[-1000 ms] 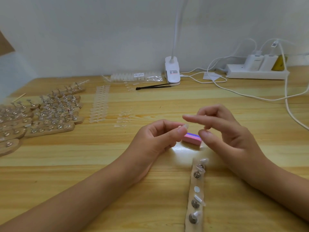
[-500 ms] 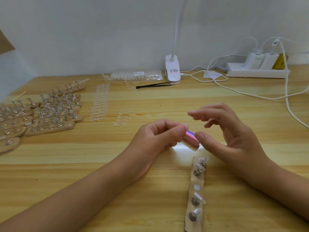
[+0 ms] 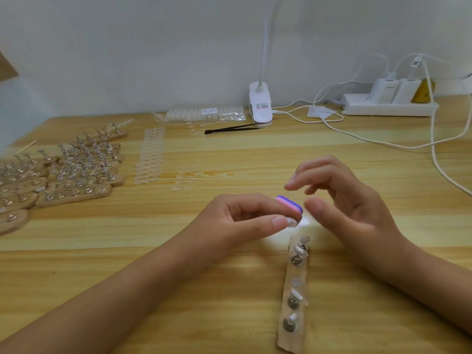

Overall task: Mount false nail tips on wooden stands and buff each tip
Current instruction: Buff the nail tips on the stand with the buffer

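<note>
The left hand (image 3: 229, 221) pinched a clear nail tip (image 3: 291, 222) between thumb and forefinger, its fingers hiding part of the pink-and-purple buffer block (image 3: 290, 203) — lifted or not, hard to tell. The right hand (image 3: 352, 200) hung loosely open, thumb just beside the block, which had lain flat a second earlier. The wooden stand (image 3: 293, 284) lay by the table's (image 3: 255, 159) near edge — its tips blurred.

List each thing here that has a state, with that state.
left hand: pinches the buffer block
buffer block: held above the table, tilted
right hand: open, beside the block, holding nothing
wooden stand: flat on the table, nail tips mounted on it
other stands: lined up at left, tips on them
power strip: two white chargers plugged in
</note>
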The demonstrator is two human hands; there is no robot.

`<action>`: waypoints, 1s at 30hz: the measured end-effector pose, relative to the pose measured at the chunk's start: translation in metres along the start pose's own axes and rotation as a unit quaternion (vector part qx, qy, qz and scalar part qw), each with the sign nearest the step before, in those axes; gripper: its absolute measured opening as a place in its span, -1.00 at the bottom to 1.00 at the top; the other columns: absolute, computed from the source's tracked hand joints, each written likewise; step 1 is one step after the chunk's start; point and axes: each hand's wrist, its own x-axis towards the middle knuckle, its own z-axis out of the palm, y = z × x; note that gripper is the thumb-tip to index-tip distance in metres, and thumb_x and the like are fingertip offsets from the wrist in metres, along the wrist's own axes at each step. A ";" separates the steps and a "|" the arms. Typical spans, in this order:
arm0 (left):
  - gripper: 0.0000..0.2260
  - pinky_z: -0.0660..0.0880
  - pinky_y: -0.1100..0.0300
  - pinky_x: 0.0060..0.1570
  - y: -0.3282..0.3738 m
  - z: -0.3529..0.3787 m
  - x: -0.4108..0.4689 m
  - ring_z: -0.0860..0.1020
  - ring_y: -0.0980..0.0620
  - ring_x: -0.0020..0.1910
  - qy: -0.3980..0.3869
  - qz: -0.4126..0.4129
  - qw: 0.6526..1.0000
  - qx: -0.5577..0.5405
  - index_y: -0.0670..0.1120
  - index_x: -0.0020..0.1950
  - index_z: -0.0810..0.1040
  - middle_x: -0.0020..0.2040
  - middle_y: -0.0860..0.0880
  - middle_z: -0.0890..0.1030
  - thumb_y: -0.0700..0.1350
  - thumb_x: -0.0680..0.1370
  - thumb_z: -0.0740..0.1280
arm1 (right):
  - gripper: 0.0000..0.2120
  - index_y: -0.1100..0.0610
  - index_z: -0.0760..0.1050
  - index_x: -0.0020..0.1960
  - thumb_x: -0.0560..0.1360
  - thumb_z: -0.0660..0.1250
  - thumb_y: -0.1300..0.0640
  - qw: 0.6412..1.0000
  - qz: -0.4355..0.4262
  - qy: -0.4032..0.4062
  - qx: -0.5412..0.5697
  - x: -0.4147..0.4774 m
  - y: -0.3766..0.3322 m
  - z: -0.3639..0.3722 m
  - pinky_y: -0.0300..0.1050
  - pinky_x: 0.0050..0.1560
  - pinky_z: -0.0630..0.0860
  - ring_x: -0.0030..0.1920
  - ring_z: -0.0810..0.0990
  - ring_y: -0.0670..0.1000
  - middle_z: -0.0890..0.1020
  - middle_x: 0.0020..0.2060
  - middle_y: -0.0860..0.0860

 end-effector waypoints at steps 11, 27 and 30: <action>-0.90 0.55 0.30 -0.22 0.016 -0.013 -0.004 0.68 0.06 -0.21 -0.038 0.013 0.995 0.088 -0.10 -0.08 0.65 -0.17 -0.04 0.72 -0.09 0.50 0.41 | -0.86 0.05 0.60 -0.05 0.50 0.27 0.08 0.985 0.137 0.054 0.094 0.010 0.013 -0.004 -0.39 -0.05 0.46 -0.11 0.54 -0.25 0.66 -0.13 -0.23; -0.90 0.32 0.36 -0.38 -0.009 0.006 -0.009 0.41 0.10 -0.46 -0.037 0.137 0.946 0.291 -0.01 0.00 0.70 -0.44 0.04 0.47 -0.06 0.53 0.43 | -0.78 0.01 0.61 -0.13 0.59 0.27 0.23 0.986 0.153 0.023 0.069 0.010 0.012 -0.003 -0.44 -0.10 0.43 -0.14 0.52 -0.25 0.62 -0.15 -0.22; -0.91 0.33 0.36 -0.39 -0.006 0.005 -0.011 0.41 0.18 -0.44 -0.046 0.176 0.915 0.360 0.01 0.00 0.69 -0.43 0.08 0.48 -0.04 0.52 0.44 | -0.78 0.01 0.61 -0.13 0.59 0.26 0.22 0.985 0.157 0.020 0.070 0.010 0.011 -0.004 -0.43 -0.10 0.43 -0.13 0.52 -0.24 0.63 -0.15 -0.22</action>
